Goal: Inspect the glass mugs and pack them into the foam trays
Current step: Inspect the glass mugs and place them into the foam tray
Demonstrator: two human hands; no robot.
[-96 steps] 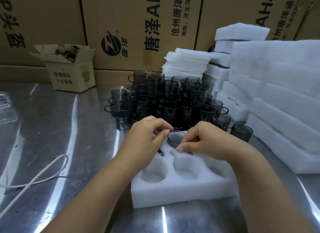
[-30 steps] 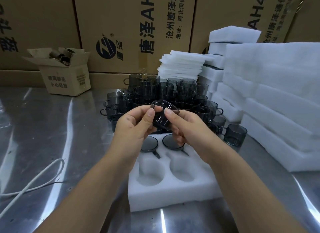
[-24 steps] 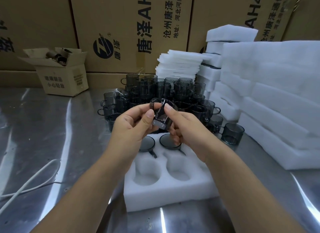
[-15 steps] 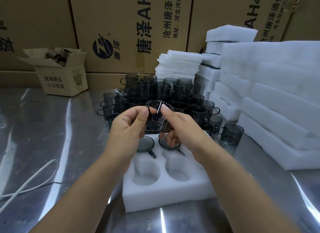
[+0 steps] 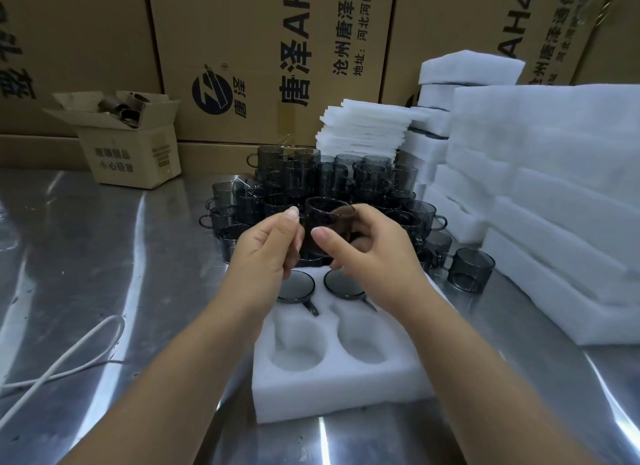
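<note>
Wide steel table (image 5: 104, 256), a big heap of dark mugs (image 5: 332, 180) at the back, and in front of it the white foam tray (image 5: 332, 392). Its two far pockets hold packed mugs (image 5: 296, 286); the two near pockets (image 5: 299, 347) are bare. Both hands are up over the tray's far end. The left hand (image 5: 266, 253) pinches the left wall of the smoky glass mug (image 5: 325, 222) with thumb and curled fingers, while the right hand (image 5: 377, 256) wraps its right side, thumb across the front. The mug sits roughly upright, mouth up, shared between them — neither hand nearer. The handle? Can't tell. The bare pockets lie below it and toward the person — so down and back, I'd judge.
</note>
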